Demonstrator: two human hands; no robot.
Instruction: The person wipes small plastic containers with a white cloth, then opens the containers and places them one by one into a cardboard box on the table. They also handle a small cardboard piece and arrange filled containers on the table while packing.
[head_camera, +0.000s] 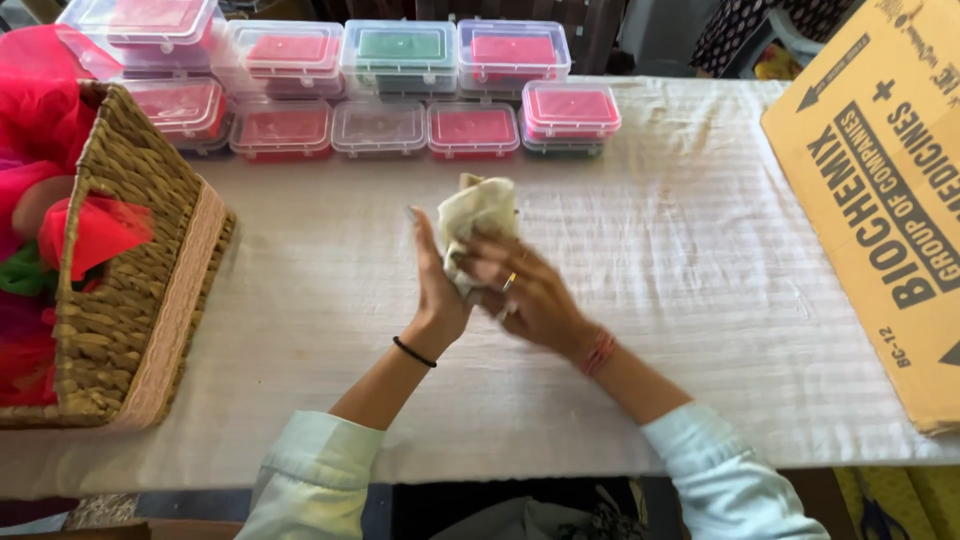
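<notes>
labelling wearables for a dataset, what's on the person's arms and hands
Both arms wear pale mint long sleeves pushed up the forearms. The left hand has a thin black wrist band; the right hand has red thread bangles and a finger ring.

Cloth-covered table (700, 330): wicker basket (140, 300), plastic boxes (400, 90), cardboard box (880, 200).

Your right hand (530, 295) blurs and covers the lower part of the cream cloth (480, 215). The basket (140, 300) runs off the left edge, the cardboard box (880, 200) off the right.
</notes>
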